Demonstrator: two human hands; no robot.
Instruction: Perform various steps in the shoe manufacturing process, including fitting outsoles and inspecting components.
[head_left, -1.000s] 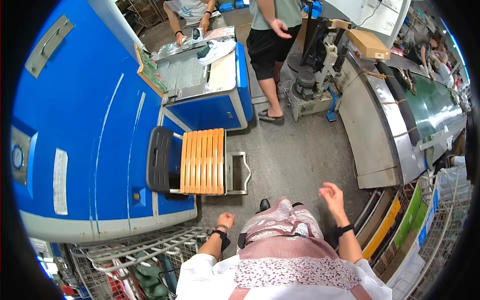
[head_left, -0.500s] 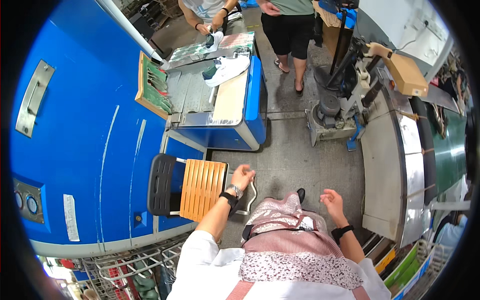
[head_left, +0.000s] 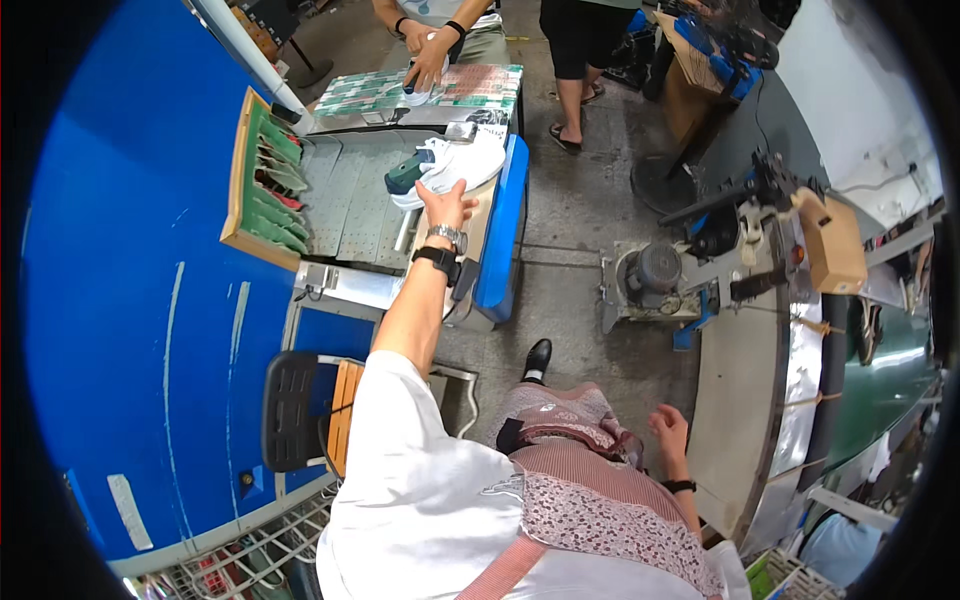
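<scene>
A white sneaker (head_left: 470, 165) with a dark green heel lies at the end of the blue machine's metal conveyor (head_left: 350, 175). Reaching forward, my left hand (head_left: 447, 208) has its thumb and fingers spread at the near side of the shoe; the fingertips overlap its edge, and I cannot tell whether they touch it. My right hand (head_left: 668, 432) hangs beside my patterned apron (head_left: 610, 520), empty, its fingers loosely bent and apart.
Across the conveyor a co-worker's hands (head_left: 428, 55) work on another sneaker; a second person (head_left: 575, 60) stands beyond. A slatted chair (head_left: 345, 415) is at my left. A motorised machine (head_left: 655, 275) and a workbench (head_left: 735, 400) line the right.
I have stepped forward to the conveyor. My left hand has moved from above the chair out to the sneaker. The co-worker's hand now covers more of the other shoe; the second person has turned.
</scene>
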